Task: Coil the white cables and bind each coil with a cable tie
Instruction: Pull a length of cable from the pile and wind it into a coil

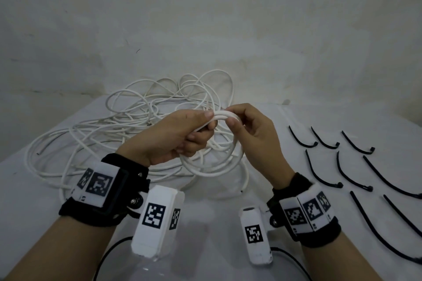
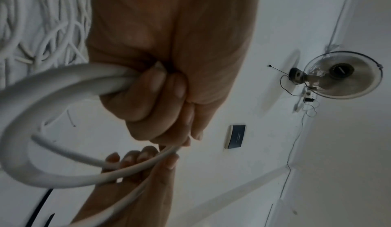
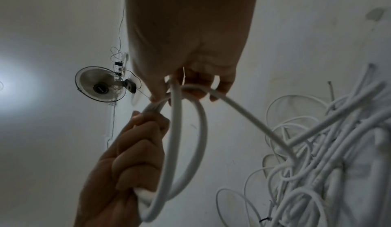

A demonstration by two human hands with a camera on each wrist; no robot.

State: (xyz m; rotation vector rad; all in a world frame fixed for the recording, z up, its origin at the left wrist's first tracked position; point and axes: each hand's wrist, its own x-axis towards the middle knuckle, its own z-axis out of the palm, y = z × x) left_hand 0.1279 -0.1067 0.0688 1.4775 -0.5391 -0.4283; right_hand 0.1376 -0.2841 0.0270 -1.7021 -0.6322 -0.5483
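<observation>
The white cable coil [image 1: 212, 164] hangs in the air over the near middle of the worktop [image 1: 228, 217], a few rounds gathered at the top where the two hands meet. The left hand [image 1: 173, 134] is curled round the bundled strands, thumb pressed on top; the left wrist view shows its fingers [image 2: 152, 96] wrapped tight about the thick gathered part. The right hand [image 1: 253, 130] pinches the same bundle just beside it, thumb and forefinger closed on the strands, and the right wrist view shows one strand running off from that pinch toward the heap. The step in hand looks to be the coiling of the first cable: no bound coil lies anywhere in view, so the task seems near its start. The next move likely calls for the right hand to slide out along the free strand, bring round another loop and lay it into the left hand's grip, while the left keeps the rounds from springing apart. The slack may snag in the heap.

Past the hands, the loose white cables [image 1: 137, 116] sprawl in a tangled heap from the left side of the worktop to its far edge, cut ends showing here and there. On the right side the black cable ties [image 1: 356, 171] lie in rows, apart from each other and untouched. The worktop is covered in white cloth. Behind it stands a scuffed pale wall [image 1: 205, 18]; the wrist views also show a wall-mounted fan [image 2: 342, 75] high up and a small dark panel [image 2: 237, 136] on the wall
</observation>
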